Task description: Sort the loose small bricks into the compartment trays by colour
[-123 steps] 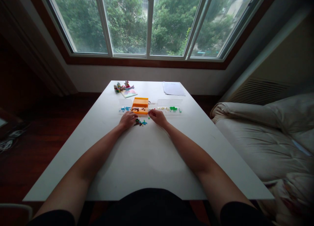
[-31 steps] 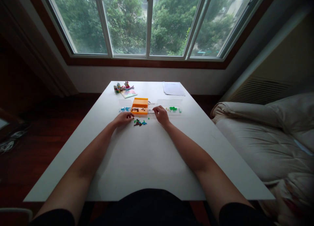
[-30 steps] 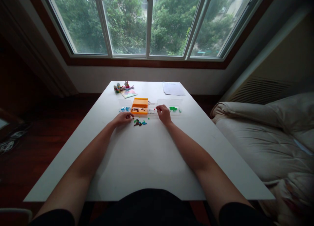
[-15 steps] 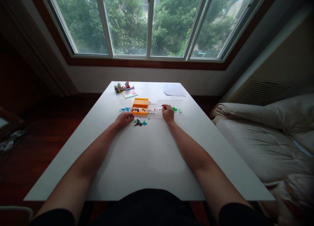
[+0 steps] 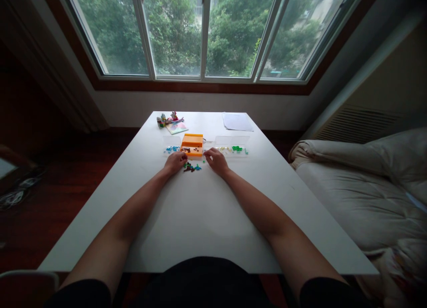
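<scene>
My left hand [image 5: 175, 163] rests at the near left corner of an orange box [image 5: 192, 141], its fingers curled in. Whatever they hold is too small to make out. My right hand [image 5: 217, 162] is closed in a pinch just right of that box, and any piece between its fingertips is hidden. Between the hands lies a loose pile of small brown, green and blue pieces [image 5: 191, 167]. The orange box stands with its lid up and has small brown pieces in it. To its right, a clear lidded box [image 5: 230, 143] contains pale and bright green pieces [image 5: 237, 148].
Left of the orange box sits another clear box with small blue pieces [image 5: 173, 149]. At the back left of the white table [image 5: 207, 219] are small figures [image 5: 162, 120] and a coloured booklet [image 5: 177, 128]. White paper sheets [image 5: 237, 121] lie at the back right. A beige sofa [image 5: 343, 188] borders the right side.
My right hand has moved left, from over the clear box to beside the orange box. My left hand has shifted slightly right, with its fingers still curled.
</scene>
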`<act>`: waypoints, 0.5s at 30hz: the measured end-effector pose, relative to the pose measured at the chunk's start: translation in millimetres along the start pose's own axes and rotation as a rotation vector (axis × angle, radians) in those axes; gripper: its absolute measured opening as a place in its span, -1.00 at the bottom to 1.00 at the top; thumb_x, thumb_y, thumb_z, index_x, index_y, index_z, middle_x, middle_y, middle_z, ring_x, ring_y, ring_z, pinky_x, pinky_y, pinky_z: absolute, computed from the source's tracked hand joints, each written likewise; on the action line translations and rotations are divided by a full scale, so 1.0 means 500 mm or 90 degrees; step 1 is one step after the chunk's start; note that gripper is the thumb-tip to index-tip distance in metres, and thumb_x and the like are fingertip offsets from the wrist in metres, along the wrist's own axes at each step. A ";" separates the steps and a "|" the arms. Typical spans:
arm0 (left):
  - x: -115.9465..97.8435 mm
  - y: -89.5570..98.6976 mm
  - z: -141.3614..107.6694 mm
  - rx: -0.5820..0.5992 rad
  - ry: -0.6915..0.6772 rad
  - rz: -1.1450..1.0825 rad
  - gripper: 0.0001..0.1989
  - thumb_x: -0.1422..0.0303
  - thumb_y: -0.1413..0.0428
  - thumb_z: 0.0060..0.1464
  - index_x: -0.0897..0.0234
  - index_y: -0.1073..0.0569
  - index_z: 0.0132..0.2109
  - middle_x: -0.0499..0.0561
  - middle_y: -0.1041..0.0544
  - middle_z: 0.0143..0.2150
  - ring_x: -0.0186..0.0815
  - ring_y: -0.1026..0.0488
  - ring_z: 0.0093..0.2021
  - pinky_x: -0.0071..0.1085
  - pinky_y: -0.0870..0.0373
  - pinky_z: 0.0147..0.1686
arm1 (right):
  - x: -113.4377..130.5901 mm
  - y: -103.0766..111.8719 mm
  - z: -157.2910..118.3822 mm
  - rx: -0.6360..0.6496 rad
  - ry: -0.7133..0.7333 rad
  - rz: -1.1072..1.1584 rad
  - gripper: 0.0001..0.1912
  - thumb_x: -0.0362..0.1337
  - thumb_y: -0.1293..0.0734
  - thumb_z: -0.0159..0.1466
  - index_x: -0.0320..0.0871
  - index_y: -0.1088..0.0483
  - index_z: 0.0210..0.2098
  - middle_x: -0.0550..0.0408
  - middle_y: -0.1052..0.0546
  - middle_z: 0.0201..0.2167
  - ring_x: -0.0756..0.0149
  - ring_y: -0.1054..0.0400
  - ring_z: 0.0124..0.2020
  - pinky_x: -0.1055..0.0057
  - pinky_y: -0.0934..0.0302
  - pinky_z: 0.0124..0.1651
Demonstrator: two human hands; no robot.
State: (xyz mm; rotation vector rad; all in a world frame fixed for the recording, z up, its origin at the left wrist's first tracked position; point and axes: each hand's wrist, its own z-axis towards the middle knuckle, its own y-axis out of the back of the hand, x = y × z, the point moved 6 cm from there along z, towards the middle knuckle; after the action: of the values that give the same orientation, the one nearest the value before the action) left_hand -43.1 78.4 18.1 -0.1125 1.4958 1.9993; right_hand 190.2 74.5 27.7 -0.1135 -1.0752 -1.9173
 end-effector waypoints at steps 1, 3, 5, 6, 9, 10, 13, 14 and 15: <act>-0.002 -0.001 0.002 -0.003 0.002 -0.002 -0.90 0.41 -0.16 0.10 0.22 -0.59 -0.25 0.03 -0.59 -0.27 -0.23 -0.47 -0.28 -0.35 -0.37 -0.23 | -0.001 0.000 0.000 0.000 -0.003 0.000 -0.81 -0.41 -0.28 0.36 -0.10 -0.53 -0.18 0.03 -0.50 -0.21 0.24 -0.34 -0.13 0.36 -0.22 -0.03; -0.005 -0.003 0.005 -0.007 0.006 -0.010 -0.88 0.42 -0.15 0.11 0.22 -0.60 -0.23 0.04 -0.61 -0.25 -0.22 -0.48 -0.26 -0.34 -0.38 -0.20 | -0.008 0.003 0.000 -0.007 -0.011 0.002 -0.82 -0.42 -0.29 0.35 -0.11 -0.53 -0.18 0.04 -0.50 -0.22 0.26 -0.34 -0.17 0.37 -0.21 -0.06; -0.009 -0.007 0.006 -0.001 0.005 -0.039 -0.86 0.41 -0.14 0.13 0.22 -0.61 -0.21 0.03 -0.63 -0.22 -0.22 -0.51 -0.23 -0.34 -0.40 -0.17 | -0.014 0.007 0.000 -0.014 -0.015 0.006 -0.82 -0.42 -0.29 0.33 -0.11 -0.53 -0.19 0.05 -0.49 -0.22 0.27 -0.33 -0.20 0.37 -0.20 -0.09; -0.011 -0.009 0.006 0.004 0.004 -0.064 -0.84 0.40 -0.13 0.14 0.21 -0.62 -0.20 0.03 -0.64 -0.20 -0.22 -0.52 -0.22 -0.35 -0.41 -0.15 | -0.016 0.008 0.000 -0.016 -0.017 0.008 -0.82 -0.42 -0.29 0.33 -0.11 -0.53 -0.20 0.05 -0.49 -0.23 0.27 -0.32 -0.22 0.37 -0.20 -0.09; -0.009 -0.015 0.008 0.005 0.019 -0.149 -0.79 0.41 -0.09 0.17 0.20 -0.62 -0.14 0.00 -0.66 -0.15 -0.22 -0.55 -0.14 -0.35 -0.43 -0.08 | -0.017 0.008 -0.002 -0.014 -0.016 0.009 -0.82 -0.42 -0.29 0.33 -0.11 -0.53 -0.20 0.06 -0.49 -0.25 0.28 -0.32 -0.23 0.37 -0.19 -0.10; -0.004 -0.014 0.008 -0.004 0.034 -0.171 -0.76 0.43 -0.07 0.16 0.20 -0.61 -0.13 0.00 -0.66 -0.13 -0.23 -0.56 -0.12 -0.35 -0.44 -0.06 | -0.017 0.008 -0.002 -0.011 -0.013 0.011 -0.82 -0.42 -0.29 0.33 -0.11 -0.53 -0.20 0.06 -0.49 -0.25 0.28 -0.32 -0.24 0.37 -0.19 -0.11; 0.019 -0.002 0.007 -0.039 0.074 -0.187 -0.72 0.50 -0.02 0.11 0.24 -0.60 -0.15 0.02 -0.65 -0.11 -0.24 -0.55 -0.12 -0.35 -0.44 -0.05 | -0.015 0.006 -0.004 -0.002 -0.007 0.016 -0.82 -0.42 -0.28 0.33 -0.11 -0.53 -0.20 0.06 -0.49 -0.25 0.29 -0.32 -0.25 0.38 -0.18 -0.13; 0.027 0.004 0.005 -0.043 0.073 -0.171 -0.71 0.51 -0.02 0.08 0.25 -0.60 -0.16 0.03 -0.64 -0.13 -0.24 -0.54 -0.14 -0.35 -0.44 -0.07 | -0.016 0.005 -0.004 0.000 -0.008 0.017 -0.82 -0.42 -0.28 0.34 -0.11 -0.53 -0.20 0.06 -0.50 -0.25 0.29 -0.32 -0.25 0.39 -0.19 -0.13; 0.032 0.009 0.003 -0.036 0.064 -0.147 -0.72 0.52 -0.03 0.06 0.26 -0.60 -0.18 0.03 -0.63 -0.15 -0.25 -0.52 -0.18 -0.35 -0.44 -0.10 | -0.016 0.005 -0.004 0.002 -0.009 0.016 -0.82 -0.41 -0.28 0.34 -0.11 -0.53 -0.20 0.06 -0.50 -0.26 0.29 -0.32 -0.25 0.39 -0.19 -0.13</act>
State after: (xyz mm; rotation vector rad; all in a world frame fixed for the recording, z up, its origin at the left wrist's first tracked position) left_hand -57.7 85.8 15.5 -0.3963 1.4167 1.8733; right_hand 197.5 77.9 24.0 -0.1387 -1.0816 -1.8943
